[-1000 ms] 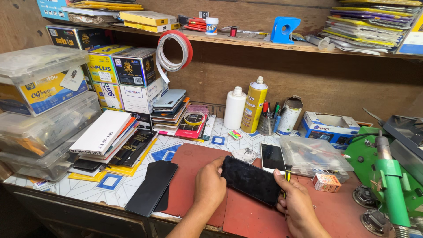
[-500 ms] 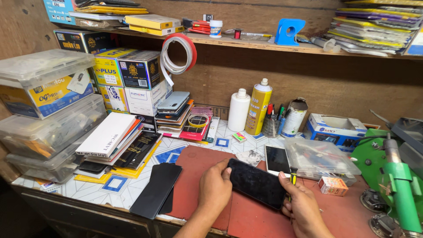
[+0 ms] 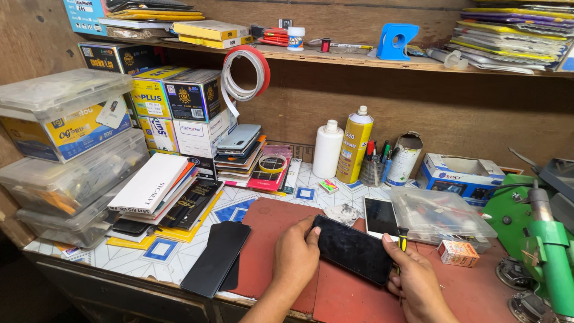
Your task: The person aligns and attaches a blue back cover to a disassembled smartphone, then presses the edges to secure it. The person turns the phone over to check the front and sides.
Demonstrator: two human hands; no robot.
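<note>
Both hands grip a black phone (image 3: 353, 248) flat on the red mat (image 3: 269, 224), left hand (image 3: 296, 260) at one end, right hand (image 3: 412, 281) w/ a small screwdriver (image 3: 403, 239) at the other.

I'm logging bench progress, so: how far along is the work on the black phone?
Early, by the look of it. Done: the black phone lies flat on the red mat, dark side up and in one piece. In hand: the left hand steadies its near end, and the right hand grips its far end along with a yellow-handled screwdriver. Left: nothing is opened, and no loose parts show.
</note>
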